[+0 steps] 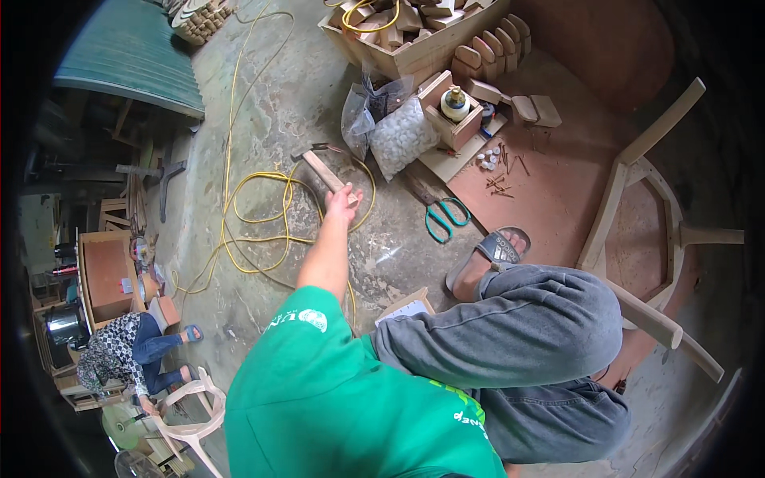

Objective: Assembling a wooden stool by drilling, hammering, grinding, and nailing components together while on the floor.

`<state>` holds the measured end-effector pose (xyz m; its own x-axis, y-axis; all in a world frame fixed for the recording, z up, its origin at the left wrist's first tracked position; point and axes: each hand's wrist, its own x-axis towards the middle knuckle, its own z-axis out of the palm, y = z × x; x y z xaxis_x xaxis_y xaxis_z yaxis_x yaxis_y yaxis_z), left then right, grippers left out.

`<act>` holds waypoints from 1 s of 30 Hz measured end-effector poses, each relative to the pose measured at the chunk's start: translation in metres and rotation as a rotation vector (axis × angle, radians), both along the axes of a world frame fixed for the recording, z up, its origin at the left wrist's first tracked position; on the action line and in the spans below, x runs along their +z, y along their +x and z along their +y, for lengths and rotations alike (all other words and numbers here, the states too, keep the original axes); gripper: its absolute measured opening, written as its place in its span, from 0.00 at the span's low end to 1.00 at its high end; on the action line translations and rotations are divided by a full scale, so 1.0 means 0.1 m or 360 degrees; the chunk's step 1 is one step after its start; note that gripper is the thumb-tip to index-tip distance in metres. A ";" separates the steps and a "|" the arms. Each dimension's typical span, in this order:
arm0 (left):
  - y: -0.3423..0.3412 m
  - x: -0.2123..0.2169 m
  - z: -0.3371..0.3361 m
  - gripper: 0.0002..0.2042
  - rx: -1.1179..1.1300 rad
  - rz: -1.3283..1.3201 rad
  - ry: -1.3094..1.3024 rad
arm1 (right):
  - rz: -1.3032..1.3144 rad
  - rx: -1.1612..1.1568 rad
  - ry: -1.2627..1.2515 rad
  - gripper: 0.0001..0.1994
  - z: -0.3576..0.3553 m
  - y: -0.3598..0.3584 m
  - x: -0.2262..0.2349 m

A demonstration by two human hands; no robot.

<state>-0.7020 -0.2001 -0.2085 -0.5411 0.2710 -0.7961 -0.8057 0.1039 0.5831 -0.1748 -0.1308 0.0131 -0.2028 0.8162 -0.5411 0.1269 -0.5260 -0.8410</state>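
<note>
My left arm reaches out across the concrete floor, away from my body. At its end my left hand (343, 204) is closed on the tail of a hammer's wooden handle. The hammer (322, 172) lies slantwise, its narrow metal head farther out, next to a small dark object (325, 146) whose kind I cannot make out. A yellow hose (275, 177) loops beside the hammer and my forearm. Scissors with teal handles (448, 218) rest to the right of the hand. My right hand does not show.
An unfinished wooden chair frame (610, 211) stands on a reddish-brown board (550, 179) with loose screws (500, 190). Beyond are a bag of white pieces (402, 139), a wooden box (437, 111) and a crate of wood offcuts (430, 52). Another person (119, 350) handles a chair frame at left.
</note>
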 end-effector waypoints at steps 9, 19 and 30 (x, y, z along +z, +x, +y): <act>0.14 0.66 0.09 0.14 -0.0399 0.1304 -0.0376 | 0.0297 0.0034 -0.0048 0.21 -0.20 0.42 0.44; 2.98 1.75 0.68 0.14 -0.1239 0.0274 0.1259 | 0.0509 0.0015 0.0008 0.23 -0.15 0.95 0.99; 3.51 1.23 1.50 0.16 -0.2562 0.0508 0.1430 | 0.0034 0.0493 0.0653 0.18 0.80 0.15 0.24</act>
